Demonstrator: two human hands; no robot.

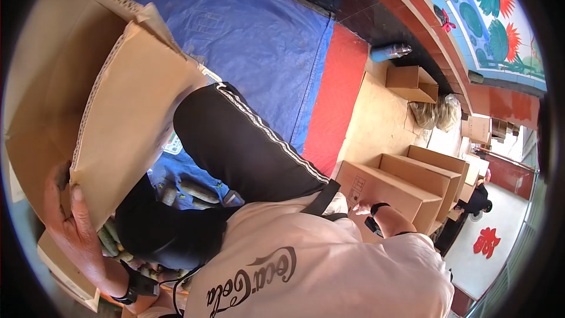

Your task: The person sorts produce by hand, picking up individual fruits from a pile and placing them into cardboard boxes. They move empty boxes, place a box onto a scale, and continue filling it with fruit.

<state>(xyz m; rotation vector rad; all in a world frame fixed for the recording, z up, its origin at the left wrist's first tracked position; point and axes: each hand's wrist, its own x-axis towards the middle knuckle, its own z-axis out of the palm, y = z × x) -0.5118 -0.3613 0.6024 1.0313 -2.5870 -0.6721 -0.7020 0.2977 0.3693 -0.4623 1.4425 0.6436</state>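
A large open cardboard box (129,106) fills the left side of the view. My left hand (82,224) pinches its near edge, thumb on the flap's outer face and fingers behind it. A black watch sits on that wrist. Down at my right side, my right hand (364,208) has its fingers stretched out by the printed face of another cardboard box (382,191). Long dark green vegetables (197,193) lie on blue sheeting between my black-trousered legs.
A blue tarp (247,41) covers the floor ahead, bordered by a red strip (338,94). Several open boxes (435,165) stand in a row at right. A smaller box (412,84) sits near the wall beside plastic bags (435,112). Another person (475,201) is farther back.
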